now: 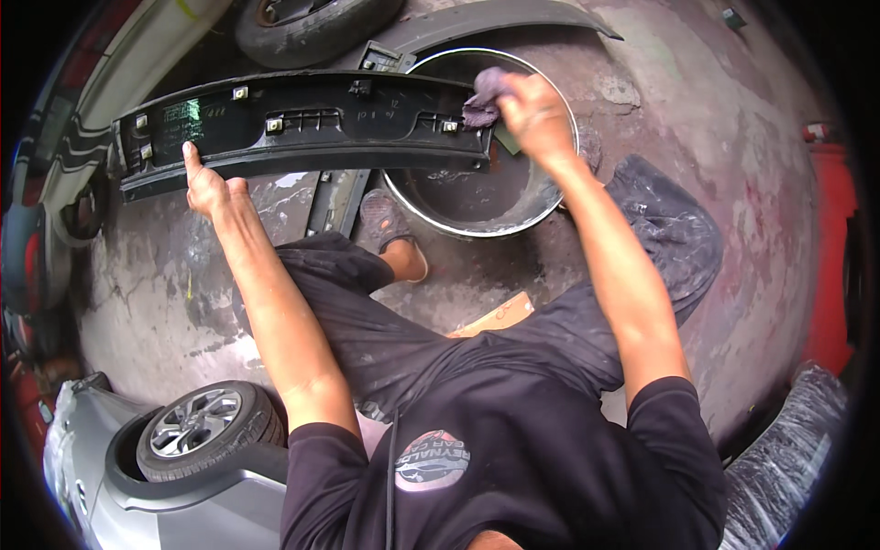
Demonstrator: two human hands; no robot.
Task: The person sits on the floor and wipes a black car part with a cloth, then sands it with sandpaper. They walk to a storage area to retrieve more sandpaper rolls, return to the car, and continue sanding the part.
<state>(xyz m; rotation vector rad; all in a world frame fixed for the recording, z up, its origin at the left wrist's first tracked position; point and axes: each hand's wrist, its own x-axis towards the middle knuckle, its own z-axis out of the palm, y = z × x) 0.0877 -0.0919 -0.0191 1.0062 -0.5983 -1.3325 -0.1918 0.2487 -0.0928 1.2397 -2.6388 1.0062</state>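
Note:
A long black plastic trim panel [316, 139], its clips and ribs facing me, stretches from the left across the far side of a round tub [477, 235]. My left hand [211, 190] is closed on the panel's lower edge near its left end, with the index finger laid along its face. Bunched in my right hand [539, 112] is a purple-grey cloth [486, 97], at the panel's right end over the tub. Liquid seems to lie in the tub, and a greenish piece [506, 139] shows inside, partly hidden by my hand.
Another dark trim piece [337, 203] lies beneath the panel. Beyond are a tire [316, 32] and a curved grey strip [513, 18]. A small board [495, 316] lies between my legs. Lower left, a wheel [206, 429] rests by a silver body part [202, 518]; plastic-wrapped material [788, 463] lies lower right.

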